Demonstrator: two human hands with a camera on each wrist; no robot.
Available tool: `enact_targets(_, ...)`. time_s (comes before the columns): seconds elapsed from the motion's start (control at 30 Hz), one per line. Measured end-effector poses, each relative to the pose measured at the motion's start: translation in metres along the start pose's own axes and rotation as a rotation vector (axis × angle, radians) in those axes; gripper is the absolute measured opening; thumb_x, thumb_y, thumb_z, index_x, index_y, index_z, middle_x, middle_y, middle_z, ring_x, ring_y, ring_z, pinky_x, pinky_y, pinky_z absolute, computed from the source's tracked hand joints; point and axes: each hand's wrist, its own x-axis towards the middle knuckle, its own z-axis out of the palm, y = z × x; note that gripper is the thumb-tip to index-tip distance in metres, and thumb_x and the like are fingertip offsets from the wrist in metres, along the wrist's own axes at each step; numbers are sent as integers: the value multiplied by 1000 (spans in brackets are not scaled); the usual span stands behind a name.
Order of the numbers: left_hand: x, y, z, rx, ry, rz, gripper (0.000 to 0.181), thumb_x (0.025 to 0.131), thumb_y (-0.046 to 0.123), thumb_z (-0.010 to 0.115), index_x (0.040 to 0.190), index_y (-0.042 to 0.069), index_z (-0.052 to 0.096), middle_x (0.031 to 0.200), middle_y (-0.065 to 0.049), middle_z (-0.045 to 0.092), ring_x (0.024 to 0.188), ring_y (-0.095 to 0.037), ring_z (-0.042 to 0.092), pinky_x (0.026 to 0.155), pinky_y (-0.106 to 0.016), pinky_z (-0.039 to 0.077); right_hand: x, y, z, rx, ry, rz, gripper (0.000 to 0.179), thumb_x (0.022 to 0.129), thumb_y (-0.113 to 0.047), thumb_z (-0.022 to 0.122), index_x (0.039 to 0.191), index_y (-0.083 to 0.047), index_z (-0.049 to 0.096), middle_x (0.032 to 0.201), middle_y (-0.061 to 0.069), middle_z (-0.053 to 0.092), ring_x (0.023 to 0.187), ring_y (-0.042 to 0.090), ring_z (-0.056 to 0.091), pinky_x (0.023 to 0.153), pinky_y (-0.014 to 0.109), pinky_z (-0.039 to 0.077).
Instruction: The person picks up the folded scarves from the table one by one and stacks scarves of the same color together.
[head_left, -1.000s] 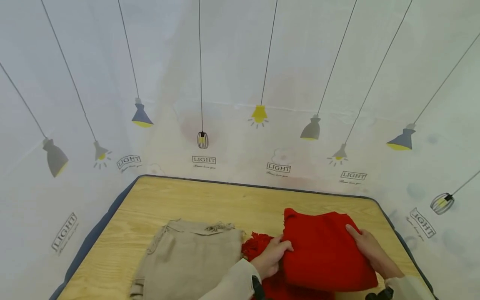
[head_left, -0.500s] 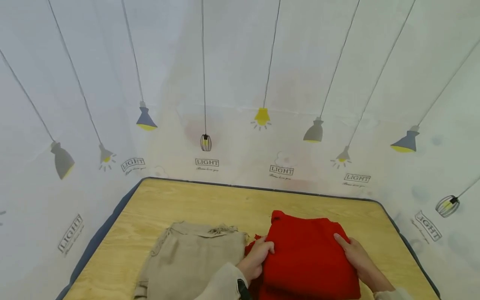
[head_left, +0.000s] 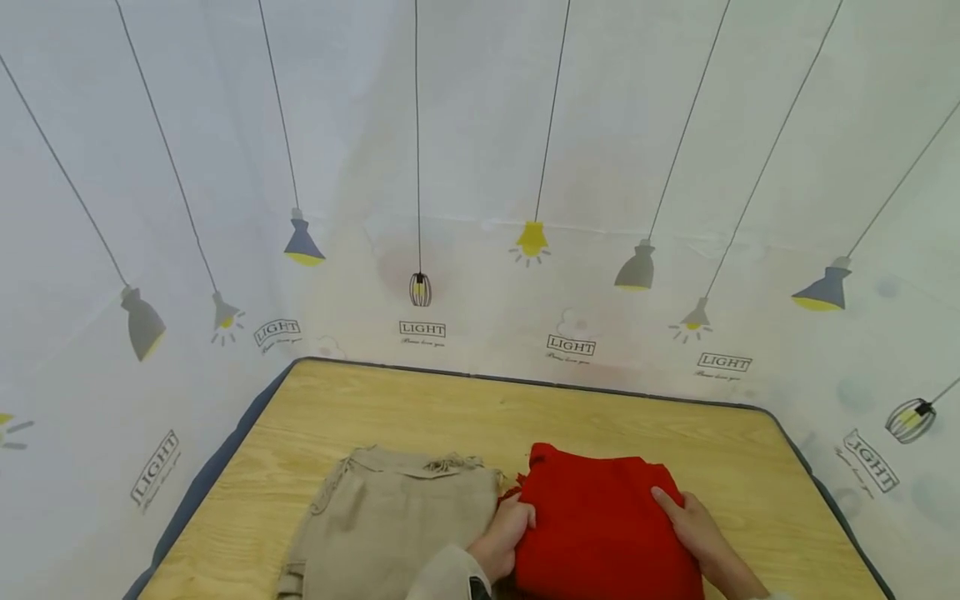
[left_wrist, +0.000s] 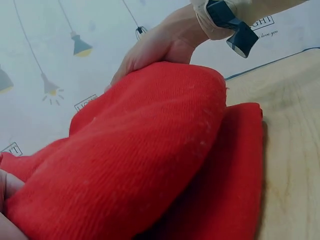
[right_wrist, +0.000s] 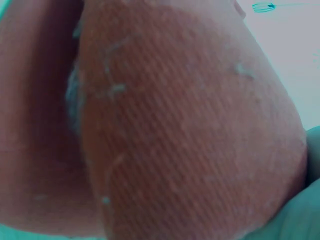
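Both hands hold a folded red fringed scarf (head_left: pixel 600 525) between them, at the front right of the table in the head view. My left hand (head_left: pixel 506 537) grips its left side, thumb on top and a bit of red fringe beside the knuckles. On the right side, my right hand (head_left: pixel 693 533) pinches the edge, its thumb over the upper face and its other fingers hidden beneath. The left wrist view shows the lifted fold of the scarf (left_wrist: pixel 135 145) tilted above a lower red layer lying on the wood. Ribbed scarf fabric (right_wrist: pixel 190 125) fills most of the right wrist view.
A folded beige fringed scarf (head_left: pixel 397 517) lies left of the red one, close to my left wrist. The wooden table (head_left: pixel 420 400) has a dark blue edge, and a pale curtain (head_left: pixel 480 150) printed with lamps stands around it.
Both hands have brought the lifted red fold left and down toward the front of the table, covering most of the fringe and lower layer. The beige scarf stays in place.
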Motion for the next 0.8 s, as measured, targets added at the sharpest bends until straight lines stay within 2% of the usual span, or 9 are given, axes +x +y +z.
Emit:
enact_targets(0.13, 0, -1, -2, 17, 42, -15, 79, 66, -2, 39, 143, -13, 24, 136, -28, 41, 103, -31, 45, 81, -36, 37, 5, 4, 6, 4, 8, -4, 88, 91, -60, 46, 132, 15, 24, 124, 30, 44, 104, 33, 52, 82, 40, 48)
enact_targets(0.23, -3, -2, -1, 40, 74, -4, 73, 65, -3, 38, 138, -12, 34, 126, -25, 48, 98, -29, 48, 78, -35, 39, 10, 9, 10, -6, 11, 0, 85, 91, -60, 47, 129, 14, 27, 118, 27, 47, 99, 30, 52, 79, 36, 47)
enact_targets(0.37, -7, -7, 0, 80, 100, -2, 57, 64, -5, 37, 119, -11, 49, 106, -17, 55, 87, -26, 49, 73, -34, 40, 14, 16, 13, -4, 2, 21, 77, 92, -57, 48, 124, 11, 31, 109, 21, 49, 92, 25, 51, 73, 32, 46)
enact_targets(0.57, -9, -14, 3, 124, 126, 21, 40, 62, -5, 37, 99, -8, 53, 91, -12, 54, 78, -22, 48, 67, -30, 40, 17, 25, 12, -51, 0, -5, 66, 94, -49, 49, 118, 11, 35, 105, 20, 52, 86, 22, 55, 68, 32, 48)
enact_targets(0.67, -8, -13, 2, 143, 139, -4, 36, 63, -3, 38, 97, -7, 50, 92, -13, 51, 79, -24, 46, 69, -31, 38, 21, 27, 12, -87, -1, -24, 66, 93, -47, 52, 117, 11, 35, 106, 22, 51, 86, 22, 55, 68, 32, 48)
enact_targets(0.8, -6, -11, -1, 157, 132, -65, 38, 65, -3, 39, 102, -8, 45, 100, -17, 48, 85, -28, 43, 75, -36, 36, 26, 31, 9, -145, -21, -35, 66, 92, -46, 55, 118, 12, 34, 109, 25, 52, 89, 24, 57, 72, 33, 49)
